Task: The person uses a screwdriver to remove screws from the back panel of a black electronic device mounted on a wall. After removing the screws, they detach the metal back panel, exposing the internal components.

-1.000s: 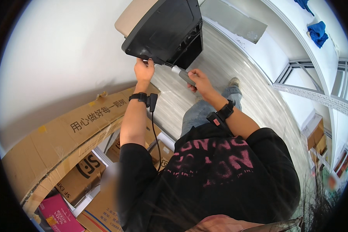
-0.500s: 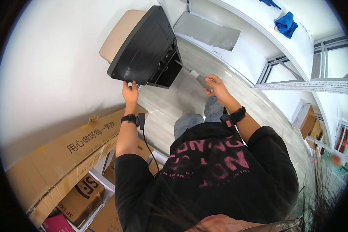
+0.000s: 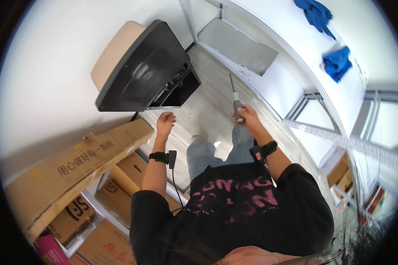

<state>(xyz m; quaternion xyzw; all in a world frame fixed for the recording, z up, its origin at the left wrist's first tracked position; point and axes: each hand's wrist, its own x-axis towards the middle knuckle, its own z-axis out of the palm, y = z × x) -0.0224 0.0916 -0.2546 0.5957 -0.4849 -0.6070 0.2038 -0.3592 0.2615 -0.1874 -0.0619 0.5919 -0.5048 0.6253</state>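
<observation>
My right hand (image 3: 247,118) is wrapped round the grey handle of a screwdriver (image 3: 237,106), whose long thin shaft points up and away over the floor. Beside the near edge of a black panel, my left hand (image 3: 165,123) has its fingers loosely curled together, and I see nothing in them. That panel (image 3: 137,70) is the broad underside of a tilted seat-like piece with a beige pad (image 3: 116,53) behind it. A dark box-shaped part (image 3: 185,88) adjoins its right side, with small metal fittings (image 3: 166,88) where the two meet.
A long cardboard box (image 3: 84,154) lies at left above shelves of cartons (image 3: 106,245). White metal shelving (image 3: 269,33) runs along the right, with blue cloths (image 3: 337,63) on it. A grey board (image 3: 239,46) leans at the back. Pale floor (image 3: 208,106) lies between.
My left hand has come off the panel's near edge. My right hand has swung the screwdriver away from the black piece, its shaft more upright in view. My view has shifted slightly.
</observation>
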